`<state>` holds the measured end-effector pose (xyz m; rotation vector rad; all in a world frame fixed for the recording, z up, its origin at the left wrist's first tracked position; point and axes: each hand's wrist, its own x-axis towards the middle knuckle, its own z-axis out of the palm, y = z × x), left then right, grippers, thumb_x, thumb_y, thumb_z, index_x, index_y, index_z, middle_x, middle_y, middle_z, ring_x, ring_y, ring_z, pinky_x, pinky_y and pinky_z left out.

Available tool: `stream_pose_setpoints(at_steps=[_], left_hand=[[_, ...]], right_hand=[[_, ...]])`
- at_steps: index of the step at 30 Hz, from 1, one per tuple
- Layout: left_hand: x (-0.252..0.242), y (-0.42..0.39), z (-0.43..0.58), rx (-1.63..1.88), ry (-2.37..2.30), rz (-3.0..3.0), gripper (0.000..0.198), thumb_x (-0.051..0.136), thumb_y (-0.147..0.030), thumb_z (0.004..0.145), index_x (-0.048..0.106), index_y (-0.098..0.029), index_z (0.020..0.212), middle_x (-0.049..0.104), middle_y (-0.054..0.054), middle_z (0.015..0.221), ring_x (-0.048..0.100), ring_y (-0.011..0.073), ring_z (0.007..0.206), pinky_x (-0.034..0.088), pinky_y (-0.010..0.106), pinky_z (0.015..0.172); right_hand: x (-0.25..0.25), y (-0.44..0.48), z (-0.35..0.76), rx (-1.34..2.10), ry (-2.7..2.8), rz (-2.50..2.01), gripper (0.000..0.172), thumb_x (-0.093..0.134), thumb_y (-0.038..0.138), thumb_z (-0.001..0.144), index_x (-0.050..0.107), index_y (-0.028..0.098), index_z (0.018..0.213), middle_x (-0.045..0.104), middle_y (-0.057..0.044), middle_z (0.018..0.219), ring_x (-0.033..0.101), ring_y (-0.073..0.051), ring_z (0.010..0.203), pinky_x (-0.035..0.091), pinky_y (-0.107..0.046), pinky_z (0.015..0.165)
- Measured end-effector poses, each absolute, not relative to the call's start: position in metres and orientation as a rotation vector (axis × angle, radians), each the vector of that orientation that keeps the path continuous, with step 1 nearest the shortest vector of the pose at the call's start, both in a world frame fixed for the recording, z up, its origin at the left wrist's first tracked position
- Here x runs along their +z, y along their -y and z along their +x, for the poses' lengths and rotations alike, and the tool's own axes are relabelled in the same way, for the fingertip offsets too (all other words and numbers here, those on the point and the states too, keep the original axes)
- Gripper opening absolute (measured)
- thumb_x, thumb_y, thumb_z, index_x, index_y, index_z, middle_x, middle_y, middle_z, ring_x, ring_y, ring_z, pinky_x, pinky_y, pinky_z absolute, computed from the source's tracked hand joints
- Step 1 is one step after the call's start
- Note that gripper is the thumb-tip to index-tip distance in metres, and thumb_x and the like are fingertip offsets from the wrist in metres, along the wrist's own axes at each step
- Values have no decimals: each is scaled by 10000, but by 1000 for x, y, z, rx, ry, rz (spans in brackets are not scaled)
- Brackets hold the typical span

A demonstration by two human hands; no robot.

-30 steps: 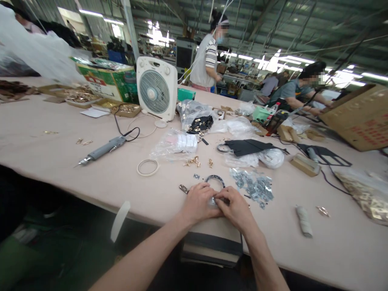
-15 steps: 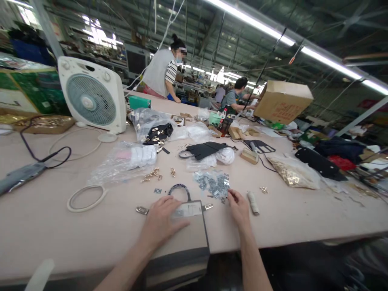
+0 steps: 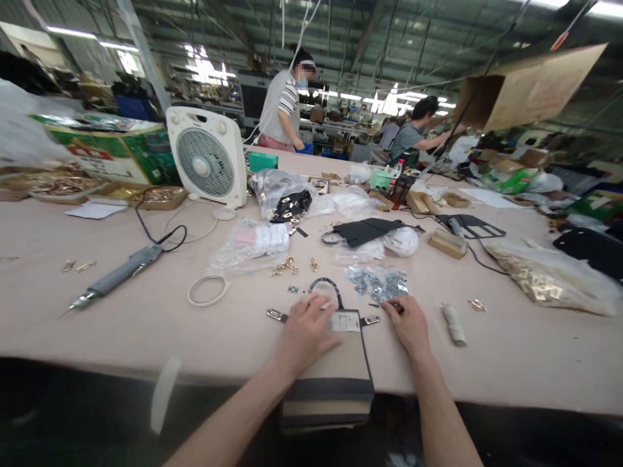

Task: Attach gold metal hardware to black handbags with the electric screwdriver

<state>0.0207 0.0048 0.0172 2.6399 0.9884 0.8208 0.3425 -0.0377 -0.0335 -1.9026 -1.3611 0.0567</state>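
My left hand (image 3: 311, 331) lies with its fingers spread on a beige and dark handbag (image 3: 335, 363). The bag hangs partly over the table's front edge. Its curved handle (image 3: 331, 283) points away from me, and a strap tab with a metal clasp sticks out on either side, the left clasp (image 3: 276, 315) and the right clasp (image 3: 370, 320). A pale label patch (image 3: 344, 322) shows beside my fingers. My right hand (image 3: 411, 324) is pinched at the near edge of a heap of small metal plates (image 3: 377, 283); what sits between its fingertips is too small to make out.
An electric screwdriver (image 3: 126, 269), a tape roll (image 3: 208, 290) and a fan (image 3: 207, 155) stand or lie to the left. Gold-coloured fittings (image 3: 285, 266) lie beyond the bag. At right are a wrapped cylinder (image 3: 453, 324) and a bag of metal parts (image 3: 549, 279). Two co-workers stand across.
My view has swung left, so the table's contents sit further right in the picture. My right fingertips have moved slightly left along the heap's near edge. My left hand stays on the handbag.
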Motion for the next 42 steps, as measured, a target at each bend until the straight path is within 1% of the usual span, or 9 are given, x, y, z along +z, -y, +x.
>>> stream_pose_setpoints(at_steps=[4, 11, 19, 24, 27, 32, 37, 39, 42], left_hand=[[27, 3, 44, 627, -846, 2683, 448, 749, -226, 889, 616, -209, 1316, 678, 79, 1229, 577, 275, 1183, 492, 421, 1052], [18, -2, 71, 567, -1035, 2549, 364, 851, -467, 803, 732, -224, 1047, 703, 47, 1010, 614, 270, 1040, 504, 406, 915], [22, 1, 74, 638, -1043, 2527, 244, 788, -443, 882, 702, -232, 972, 707, 24, 1025, 603, 240, 1020, 461, 386, 880], [22, -2, 78, 619, -1043, 2522, 163, 749, -385, 920, 707, -230, 893, 705, 24, 968, 604, 238, 996, 458, 385, 878], [19, -5, 77, 626, -1024, 2520, 143, 736, -372, 928, 717, -230, 921, 695, 30, 969, 606, 238, 1002, 470, 375, 887], [12, -8, 74, 651, -997, 2522, 431, 795, -548, 837, 686, -222, 1097, 656, 61, 1044, 605, 264, 1033, 502, 372, 878], [9, -8, 75, 661, -985, 2533, 530, 782, -644, 801, 666, -216, 1091, 634, 74, 1050, 599, 280, 1034, 505, 393, 885], [10, -8, 75, 655, -991, 2532, 538, 767, -663, 805, 665, -214, 1083, 631, 79, 1054, 597, 284, 1035, 502, 402, 889], [10, -8, 75, 636, -997, 2530, 517, 772, -640, 813, 668, -205, 1073, 631, 83, 1051, 595, 284, 1030, 502, 407, 887]], right_hand=[[-35, 41, 341, 6, 1282, -1880, 464, 627, 664, 890, 722, 211, 853, 660, -77, 926, 601, -212, 785, 495, -382, 803], [-26, 61, 321, 294, 865, -1658, 523, 714, 608, 857, 714, 187, 1168, 652, -21, 836, 592, -168, 703, 490, -312, 680], [-19, 77, 273, 761, 691, -1269, 383, 831, 468, 810, 712, 226, 1083, 633, 9, 732, 572, -124, 652, 442, -233, 579], [-8, 72, 245, 931, 883, -1395, 380, 770, 499, 879, 712, 204, 1111, 608, 24, 631, 459, -92, 516, 361, -222, 491], [-7, 70, 242, 935, 947, -1439, 407, 760, 532, 879, 715, 193, 1100, 614, 19, 638, 491, -106, 546, 391, -231, 512], [-10, 70, 250, 1006, 993, -1434, 460, 751, 570, 873, 719, 191, 1132, 686, -12, 692, 570, -139, 595, 481, -274, 606], [-6, 70, 244, 999, 1019, -1493, 446, 780, 575, 829, 765, 201, 1072, 644, 11, 621, 526, -141, 541, 425, -268, 521], [-4, 68, 240, 969, 1045, -1523, 404, 789, 557, 815, 785, 215, 1030, 718, -21, 733, 597, -169, 614, 476, -285, 560], [-5, 65, 235, 878, 1107, -1555, 359, 756, 543, 839, 799, 232, 1013, 785, -70, 1027, 706, -250, 891, 572, -356, 783]])
